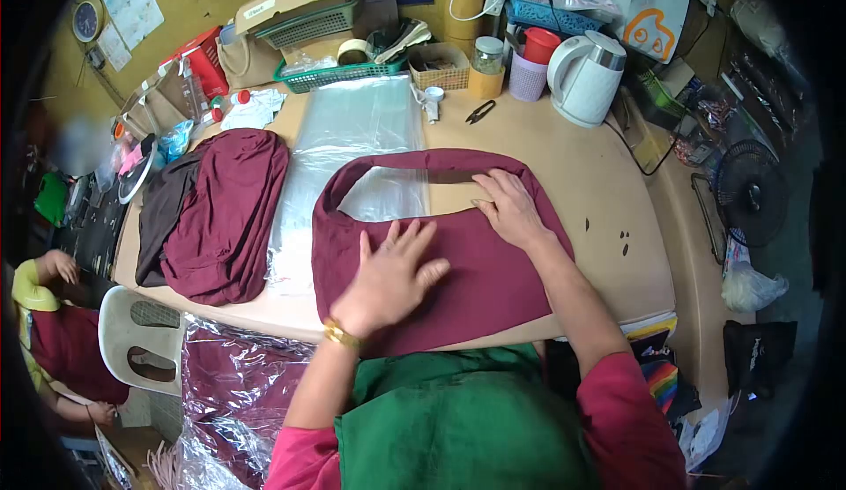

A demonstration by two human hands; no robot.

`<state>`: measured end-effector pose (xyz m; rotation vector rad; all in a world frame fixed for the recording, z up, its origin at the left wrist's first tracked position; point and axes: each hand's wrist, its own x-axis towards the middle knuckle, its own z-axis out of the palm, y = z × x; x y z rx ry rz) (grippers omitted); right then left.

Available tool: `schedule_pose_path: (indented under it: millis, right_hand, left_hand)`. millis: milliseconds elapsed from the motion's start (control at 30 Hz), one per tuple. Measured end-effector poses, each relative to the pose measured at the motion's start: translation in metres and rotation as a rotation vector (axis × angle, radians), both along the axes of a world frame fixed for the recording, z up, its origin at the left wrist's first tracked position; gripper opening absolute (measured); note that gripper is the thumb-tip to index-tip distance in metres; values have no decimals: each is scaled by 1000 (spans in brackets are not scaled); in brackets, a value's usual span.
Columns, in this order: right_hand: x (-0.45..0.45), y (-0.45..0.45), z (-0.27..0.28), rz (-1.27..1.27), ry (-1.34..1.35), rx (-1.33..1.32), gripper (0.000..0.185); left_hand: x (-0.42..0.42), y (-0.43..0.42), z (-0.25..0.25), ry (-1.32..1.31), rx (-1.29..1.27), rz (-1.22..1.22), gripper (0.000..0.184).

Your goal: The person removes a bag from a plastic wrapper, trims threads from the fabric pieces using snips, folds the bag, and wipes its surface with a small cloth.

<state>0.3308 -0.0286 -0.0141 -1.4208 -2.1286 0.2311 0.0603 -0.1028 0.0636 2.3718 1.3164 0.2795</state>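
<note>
A maroon cloth bag [476, 278] with a wide shoulder strap [423, 157] lies flat on the table before me, its strap looped away from me. My left hand [392, 278] is over the left part of the bag's body, fingers spread, holding nothing; whether it presses on the cloth I cannot tell. My right hand [514, 211] lies at the bag's upper right, fingers stretched out over the strap's inner side and thumb by the opening's edge. Partly under the bag is a stack of clear plastic sleeves [352, 124]. To the left rests a pile of folded maroon cloth [233, 217].
At the back stand a white kettle [586, 76], a lilac cup [527, 78], a glass jar [487, 55] and a green basket [308, 76]. Thread snips [481, 111] lie nearby. Plastic-wrapped maroon goods [238, 393] sit below the front edge. Another person [70, 349] is at far left beside a white chair [141, 314].
</note>
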Motion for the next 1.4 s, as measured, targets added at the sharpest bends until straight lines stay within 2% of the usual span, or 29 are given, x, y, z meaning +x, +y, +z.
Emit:
schedule_pose_path:
  millis: [33,100,133,200,300,367,400,433,467,533,600,667,700,767,900,967,1000,1067,1100,1167,1200,1233,1300,1333,1400]
  right_hand:
    - [-8,-5,8,3,0,4,50]
    - [-32,-34,32,95,-190,188,62]
    - [-34,-46,34,135,-361,6,71]
    - [-20,-54,19,126,-410,-63,72]
    - [8,-49,21,119,-433,-114,74]
    - [17,-29,50,284,-361,-332,61]
    - [8,-20,83,268,-259,-419,41]
    - [4,0,90,307,-15,-415,27]
    - [-6,21,93,296,233,-393,22]
    - [-22,76,95,180,112,-212,27]
    - [-33,146,59,298,43,94,37]
    - [-39,210,12,259,-60,202,42]
    - [-43,220,6,286,-53,208,42]
    - [-51,233,-6,48,-195,-26,41]
    - [-56,239,-26,-22,-177,104,35]
    - [-57,228,-17,-217,80,87,26]
    - [-56,228,-14,-204,77,81,26]
    - [-51,236,-3,-291,-149,-58,20]
    - [-48,235,8,-284,-148,-53,20]
    - [-39,225,26,-145,13,-247,24]
    - [-28,228,19,-6,120,-173,21]
    - [-34,205,36,-4,118,-172,21]
    - [-37,142,75,70,530,-419,13]
    - [-35,117,86,64,532,-422,13]
    - [-21,70,98,162,739,-601,8]
  left_hand:
    - [8,-11,-26,108,181,45,68]
    - [11,-8,-58,131,242,95,70]
    - [8,-5,-63,120,314,97,72]
    - [1,1,-69,19,365,79,75]
    - [0,4,-66,46,348,63,76]
    - [9,-4,-58,154,314,105,75]
    - [17,-11,-50,153,281,130,74]
    - [25,-18,-46,151,245,156,73]
    - [32,-21,-48,104,220,157,71]
    - [36,-22,-61,98,279,134,70]
    - [35,-21,-61,70,276,132,69]
    - [34,-21,-59,67,262,131,70]
    - [33,-19,-58,62,259,128,70]
    - [32,-18,-56,49,232,121,71]
    - [29,-16,-55,30,205,125,71]
    - [28,-16,-55,31,184,126,71]
    - [28,-17,-56,20,182,118,71]
    - [29,-16,-57,9,188,119,71]
    - [29,-16,-57,-16,194,119,72]
    - [27,-19,-58,-33,200,111,72]
    - [27,-18,-58,-33,205,110,72]
    - [27,-19,-58,-33,207,109,72]
    - [27,-21,-61,-29,223,103,72]
    - [27,-20,-61,-21,243,92,72]
    - [23,-20,-60,-13,239,44,71]
